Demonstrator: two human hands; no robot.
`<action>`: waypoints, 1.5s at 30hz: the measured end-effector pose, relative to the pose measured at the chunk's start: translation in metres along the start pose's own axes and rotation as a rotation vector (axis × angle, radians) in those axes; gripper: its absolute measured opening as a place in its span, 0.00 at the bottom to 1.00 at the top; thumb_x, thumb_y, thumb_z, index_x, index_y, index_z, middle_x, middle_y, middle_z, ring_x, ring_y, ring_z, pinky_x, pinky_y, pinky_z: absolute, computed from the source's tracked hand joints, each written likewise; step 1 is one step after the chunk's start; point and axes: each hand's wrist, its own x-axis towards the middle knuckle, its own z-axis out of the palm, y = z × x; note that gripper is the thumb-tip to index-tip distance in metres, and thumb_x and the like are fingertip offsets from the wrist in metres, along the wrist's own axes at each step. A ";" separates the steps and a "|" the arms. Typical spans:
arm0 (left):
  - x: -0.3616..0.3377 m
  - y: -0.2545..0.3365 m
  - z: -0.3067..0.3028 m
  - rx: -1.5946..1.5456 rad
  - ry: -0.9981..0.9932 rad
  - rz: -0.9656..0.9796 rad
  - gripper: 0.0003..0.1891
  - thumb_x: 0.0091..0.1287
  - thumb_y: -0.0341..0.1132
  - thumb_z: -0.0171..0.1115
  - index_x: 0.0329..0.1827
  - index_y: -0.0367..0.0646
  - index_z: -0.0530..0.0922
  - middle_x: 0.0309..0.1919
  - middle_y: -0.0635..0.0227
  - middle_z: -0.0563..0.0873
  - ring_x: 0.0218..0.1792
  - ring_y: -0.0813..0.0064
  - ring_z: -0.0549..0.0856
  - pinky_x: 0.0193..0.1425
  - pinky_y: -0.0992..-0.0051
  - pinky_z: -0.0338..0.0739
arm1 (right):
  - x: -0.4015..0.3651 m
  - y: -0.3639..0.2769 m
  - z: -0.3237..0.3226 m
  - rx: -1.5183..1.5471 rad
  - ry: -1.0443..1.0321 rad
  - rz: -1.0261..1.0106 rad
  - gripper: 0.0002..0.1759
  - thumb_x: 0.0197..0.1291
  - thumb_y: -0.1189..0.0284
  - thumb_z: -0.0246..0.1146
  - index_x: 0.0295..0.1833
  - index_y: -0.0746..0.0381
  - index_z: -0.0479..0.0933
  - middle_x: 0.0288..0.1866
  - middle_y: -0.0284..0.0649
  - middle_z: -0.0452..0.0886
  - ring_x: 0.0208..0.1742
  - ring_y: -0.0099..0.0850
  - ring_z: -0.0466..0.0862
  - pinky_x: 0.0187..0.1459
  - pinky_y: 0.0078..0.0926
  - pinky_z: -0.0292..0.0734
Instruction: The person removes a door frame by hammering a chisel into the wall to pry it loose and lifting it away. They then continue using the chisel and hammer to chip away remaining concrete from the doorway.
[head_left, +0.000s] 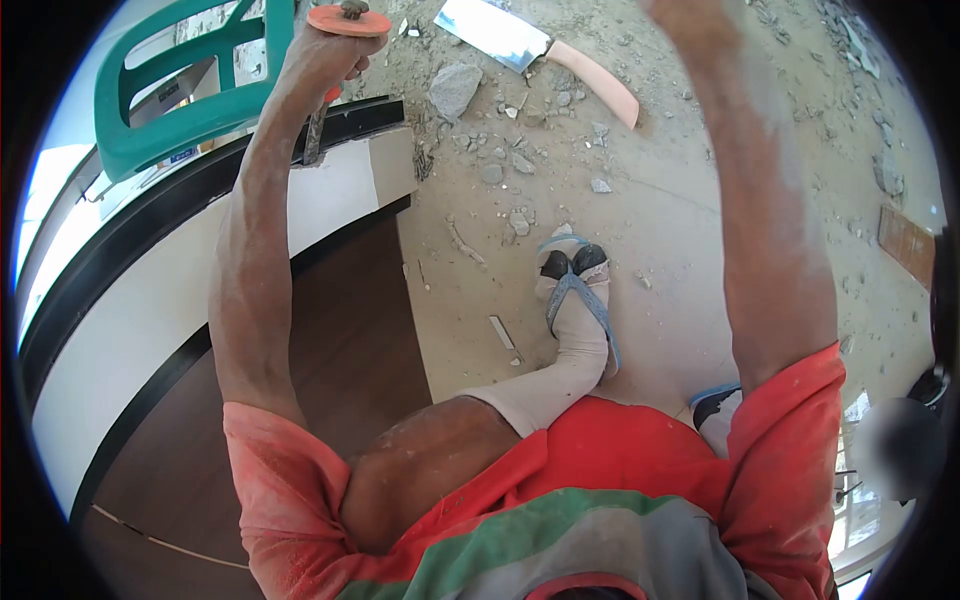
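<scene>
A chisel point(314, 135) with an orange guard point(349, 19) is gripped in the left hand point(325, 55), the fist closed round the shaft just under the guard. The chisel's long axis is seen running from the guard down and slightly left, its tip set against the black rim point(365, 115) of a white curved panel point(330, 190). The struck end is thus pointed up and away from the body, toward the top of the frame. The right hand point(690, 18) is raised at the top edge, well apart from the chisel on the right side, and is cut off by the frame; whether it is open or closed, or holds anything, cannot be told. The left hand is the nearer one, being on the chisel itself. A cleaver-like blade point(490, 30) with a pale handle is seen lying on the dusty floor point(680, 210) between the two arms, near a stone lump point(455, 88) and scattered rubble. A green chair point(170, 110) is seen behind the panel. A socked foot in a blue sandal point(575, 290) is planted on the floor.
</scene>
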 end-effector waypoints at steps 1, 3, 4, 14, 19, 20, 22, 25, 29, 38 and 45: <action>0.008 -0.018 0.002 0.017 0.000 0.068 0.11 0.59 0.39 0.66 0.34 0.41 0.77 0.20 0.72 0.78 0.21 0.82 0.74 0.23 0.78 0.68 | -0.041 0.044 0.030 -0.495 -0.269 -0.213 0.08 0.63 0.72 0.56 0.37 0.65 0.76 0.17 0.34 0.73 0.13 0.20 0.71 0.13 0.20 0.67; 0.014 -0.020 0.006 0.067 -0.027 0.143 0.11 0.60 0.41 0.66 0.34 0.43 0.78 0.20 0.73 0.78 0.22 0.84 0.73 0.25 0.79 0.67 | -0.074 0.036 0.043 -0.898 -0.595 -0.081 0.09 0.61 0.73 0.56 0.40 0.68 0.78 0.17 0.35 0.73 0.13 0.21 0.71 0.12 0.21 0.66; 0.012 -0.019 0.003 0.109 -0.041 0.134 0.11 0.60 0.40 0.66 0.34 0.43 0.78 0.20 0.74 0.77 0.22 0.84 0.73 0.25 0.79 0.67 | -0.080 -0.004 0.044 -0.769 -0.650 0.247 0.09 0.60 0.74 0.57 0.40 0.69 0.78 0.17 0.35 0.73 0.13 0.22 0.71 0.12 0.21 0.66; 0.007 -0.020 0.004 0.049 -0.040 0.164 0.11 0.61 0.40 0.66 0.31 0.43 0.76 0.20 0.76 0.75 0.21 0.86 0.70 0.24 0.80 0.65 | -0.067 -0.020 0.007 -0.431 -0.003 -0.109 0.11 0.64 0.69 0.57 0.33 0.66 0.74 0.15 0.33 0.72 0.14 0.20 0.74 0.16 0.21 0.70; 0.006 -0.017 0.006 0.099 -0.038 0.142 0.11 0.61 0.40 0.66 0.32 0.43 0.76 0.21 0.75 0.77 0.20 0.85 0.72 0.24 0.79 0.67 | -0.111 -0.019 0.043 -0.677 -0.597 0.530 0.13 0.63 0.69 0.57 0.45 0.69 0.70 0.22 0.34 0.75 0.16 0.21 0.75 0.18 0.22 0.71; 0.003 -0.021 0.012 0.071 -0.056 0.153 0.11 0.61 0.40 0.66 0.32 0.42 0.76 0.19 0.75 0.76 0.20 0.85 0.71 0.24 0.79 0.66 | -0.104 -0.026 0.024 -0.603 -0.546 0.546 0.13 0.63 0.68 0.57 0.43 0.69 0.71 0.21 0.33 0.75 0.16 0.21 0.75 0.18 0.21 0.71; 0.010 -0.025 0.009 0.037 -0.040 0.196 0.11 0.60 0.39 0.66 0.30 0.42 0.75 0.17 0.75 0.75 0.19 0.85 0.71 0.23 0.79 0.66 | -0.084 -0.039 -0.004 -0.453 -0.349 0.454 0.12 0.62 0.67 0.59 0.39 0.67 0.73 0.19 0.33 0.74 0.16 0.21 0.75 0.18 0.21 0.68; 0.012 -0.030 0.009 0.033 -0.060 0.142 0.11 0.60 0.40 0.68 0.34 0.42 0.78 0.21 0.73 0.78 0.23 0.83 0.74 0.26 0.79 0.68 | -0.044 -0.072 -0.011 0.090 0.225 0.390 0.10 0.65 0.70 0.54 0.33 0.65 0.71 0.18 0.33 0.71 0.10 0.19 0.69 0.11 0.19 0.69; 0.010 -0.030 0.006 0.093 -0.048 0.194 0.11 0.60 0.39 0.67 0.31 0.42 0.77 0.19 0.75 0.76 0.22 0.83 0.73 0.26 0.78 0.68 | -0.091 0.002 0.028 -0.306 -0.068 0.195 0.10 0.61 0.69 0.58 0.36 0.67 0.74 0.19 0.35 0.74 0.14 0.21 0.73 0.15 0.21 0.65; 0.010 -0.023 0.007 0.011 -0.042 0.188 0.10 0.61 0.38 0.66 0.31 0.42 0.75 0.20 0.75 0.76 0.22 0.84 0.71 0.25 0.79 0.65 | -0.068 -0.077 -0.003 -0.116 -0.067 0.397 0.09 0.64 0.71 0.54 0.38 0.68 0.71 0.20 0.35 0.73 0.14 0.20 0.73 0.16 0.20 0.72; 0.008 -0.022 0.007 0.044 -0.109 0.191 0.10 0.60 0.38 0.65 0.29 0.42 0.75 0.17 0.75 0.75 0.20 0.85 0.71 0.24 0.79 0.65 | -0.112 -0.033 0.054 -0.486 -0.280 0.560 0.10 0.63 0.70 0.58 0.40 0.68 0.73 0.23 0.34 0.76 0.15 0.21 0.77 0.17 0.20 0.72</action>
